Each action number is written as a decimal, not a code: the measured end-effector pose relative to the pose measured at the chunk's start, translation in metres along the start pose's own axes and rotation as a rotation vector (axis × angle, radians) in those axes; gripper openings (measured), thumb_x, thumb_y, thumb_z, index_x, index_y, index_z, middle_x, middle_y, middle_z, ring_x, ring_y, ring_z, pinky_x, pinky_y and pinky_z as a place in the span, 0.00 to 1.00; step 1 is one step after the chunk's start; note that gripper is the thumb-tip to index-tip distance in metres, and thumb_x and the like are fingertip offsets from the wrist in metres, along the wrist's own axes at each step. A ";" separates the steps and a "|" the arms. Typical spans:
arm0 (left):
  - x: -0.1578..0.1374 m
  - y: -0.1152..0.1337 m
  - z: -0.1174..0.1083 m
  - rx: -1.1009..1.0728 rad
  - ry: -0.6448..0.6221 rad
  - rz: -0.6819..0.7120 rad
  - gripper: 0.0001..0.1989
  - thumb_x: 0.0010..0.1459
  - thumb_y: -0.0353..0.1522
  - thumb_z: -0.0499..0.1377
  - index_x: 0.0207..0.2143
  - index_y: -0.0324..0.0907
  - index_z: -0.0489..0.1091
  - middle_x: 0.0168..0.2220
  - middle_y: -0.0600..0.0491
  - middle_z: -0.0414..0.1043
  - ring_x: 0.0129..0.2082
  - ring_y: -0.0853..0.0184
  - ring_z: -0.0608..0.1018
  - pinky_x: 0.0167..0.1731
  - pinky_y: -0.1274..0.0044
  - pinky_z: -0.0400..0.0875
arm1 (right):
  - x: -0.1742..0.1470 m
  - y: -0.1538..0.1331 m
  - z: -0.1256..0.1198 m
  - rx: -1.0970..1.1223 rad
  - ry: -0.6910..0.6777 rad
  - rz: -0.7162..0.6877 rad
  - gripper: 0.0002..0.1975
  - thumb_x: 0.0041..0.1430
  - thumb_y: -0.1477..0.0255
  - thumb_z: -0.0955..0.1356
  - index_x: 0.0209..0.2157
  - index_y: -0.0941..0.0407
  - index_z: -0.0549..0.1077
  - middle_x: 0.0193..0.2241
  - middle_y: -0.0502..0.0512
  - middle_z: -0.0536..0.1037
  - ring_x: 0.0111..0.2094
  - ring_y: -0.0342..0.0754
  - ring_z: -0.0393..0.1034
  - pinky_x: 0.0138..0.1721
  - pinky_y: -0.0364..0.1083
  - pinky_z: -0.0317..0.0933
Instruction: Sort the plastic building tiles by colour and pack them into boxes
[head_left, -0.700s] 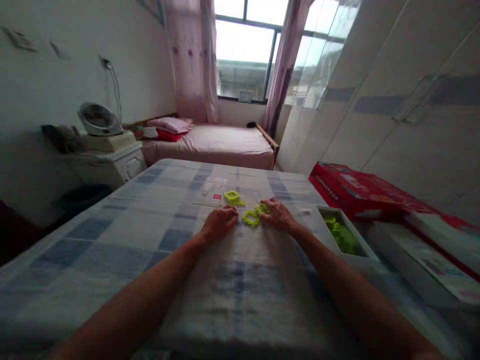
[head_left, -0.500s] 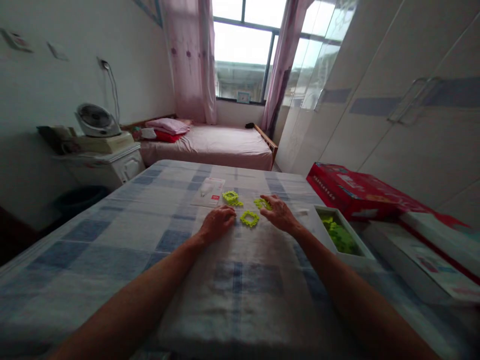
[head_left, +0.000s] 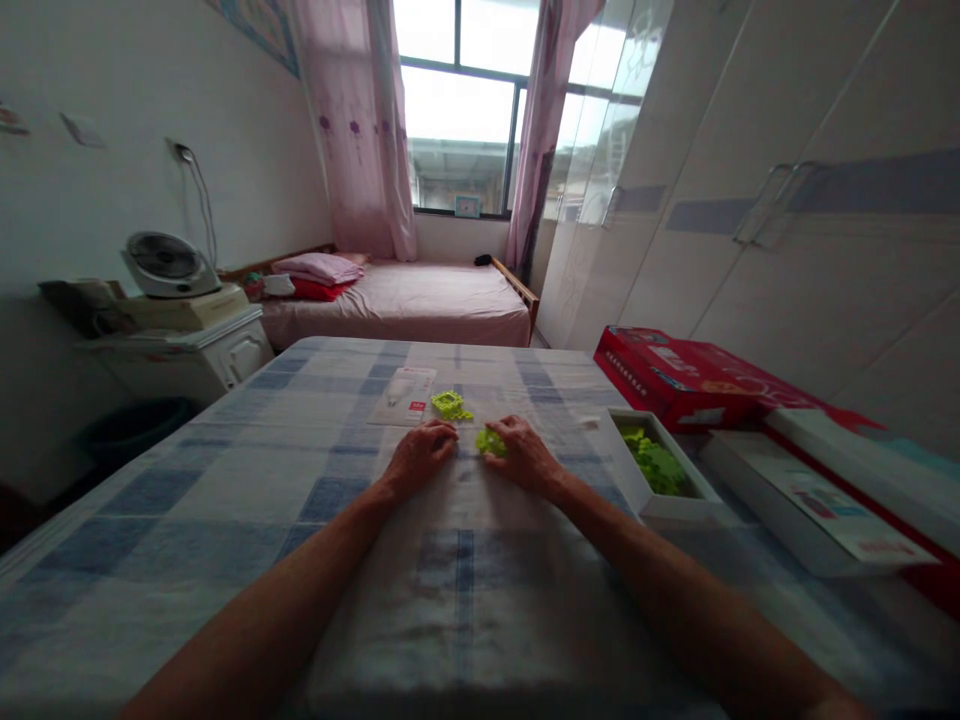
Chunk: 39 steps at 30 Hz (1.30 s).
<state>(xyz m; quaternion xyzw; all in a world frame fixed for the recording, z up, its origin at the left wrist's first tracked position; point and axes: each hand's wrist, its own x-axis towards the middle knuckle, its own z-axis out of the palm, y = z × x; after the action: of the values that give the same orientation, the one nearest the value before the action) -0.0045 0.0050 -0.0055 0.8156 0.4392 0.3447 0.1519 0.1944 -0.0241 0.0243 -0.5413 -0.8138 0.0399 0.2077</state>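
**A right-hand hold on a small yellow-green piece, left of the white box**

The small, bright yellow-green, plastic-looking piece (head_left: 490, 442) lies at the fingertips of the right hand (head_left: 519, 455), left of the white, rectangular, open-topped box (head_left: 630, 478), which serves here as the landmark. Its right side is covered by the fingers; the visible part is bumpy and uneven in outline, and whether it is a single unit or several overlapping ones cannot be told. The right grip is closed around it from the side, with the hand low over the cloth, probably so that the desk bears the weight and the fingers need only steady it. The left hand (head_left: 422, 455), farther left of the box, has its fingers curled inward; whether its grip contains anything cannot be told. Its position just across from the piece suggests readiness to support.

Beyond the left fingertips, also left of the box, rests a second yellow-green piece, openwork and ring-like (head_left: 450, 404). Just beside it is a flat, pale, printed card with a red patch (head_left: 403, 395), presumably set clear of the forearms. The box holds a heap of green pieces (head_left: 656, 460), apparently placed for easy reach by the right arm. Beyond and to the right of the box stands a large, red, printed carton (head_left: 667, 385). A white-and-blue checked cloth (head_left: 360, 620) covers the desk beneath the box.
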 end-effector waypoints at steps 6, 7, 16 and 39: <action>0.000 -0.004 0.001 -0.021 -0.007 0.010 0.12 0.53 0.31 0.51 0.33 0.41 0.74 0.40 0.49 0.75 0.40 0.65 0.76 0.45 0.73 0.68 | -0.041 0.054 -0.074 -0.027 0.274 0.120 0.23 0.54 0.67 0.66 0.51 0.60 0.69 0.46 0.62 0.72 0.46 0.52 0.67 0.51 0.49 0.59; 0.000 -0.005 0.001 -0.023 -0.006 0.009 0.12 0.53 0.31 0.51 0.33 0.41 0.74 0.40 0.49 0.75 0.40 0.65 0.76 0.45 0.73 0.68 | -0.050 0.069 -0.086 -0.057 0.327 0.152 0.23 0.53 0.66 0.66 0.50 0.59 0.69 0.45 0.62 0.72 0.46 0.53 0.67 0.51 0.50 0.59; -0.001 -0.001 0.000 -0.028 0.011 -0.007 0.12 0.52 0.31 0.51 0.31 0.41 0.74 0.39 0.50 0.76 0.39 0.65 0.76 0.45 0.74 0.68 | -0.087 0.140 -0.109 -0.293 0.309 0.342 0.27 0.54 0.56 0.65 0.49 0.60 0.70 0.48 0.66 0.71 0.51 0.59 0.65 0.49 0.56 0.60; 0.002 -0.002 -0.003 -0.015 0.185 -0.247 0.12 0.49 0.26 0.52 0.30 0.40 0.75 0.35 0.50 0.75 0.37 0.67 0.76 0.44 0.75 0.69 | 0.086 -0.010 0.035 -0.028 -0.086 -0.004 0.12 0.58 0.71 0.63 0.42 0.58 0.72 0.45 0.64 0.73 0.48 0.53 0.66 0.48 0.49 0.58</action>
<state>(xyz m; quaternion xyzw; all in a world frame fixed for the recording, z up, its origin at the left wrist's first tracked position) -0.0072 0.0076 -0.0041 0.7191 0.5456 0.4003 0.1581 0.1446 0.0548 0.0205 -0.5404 -0.8235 0.0513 0.1648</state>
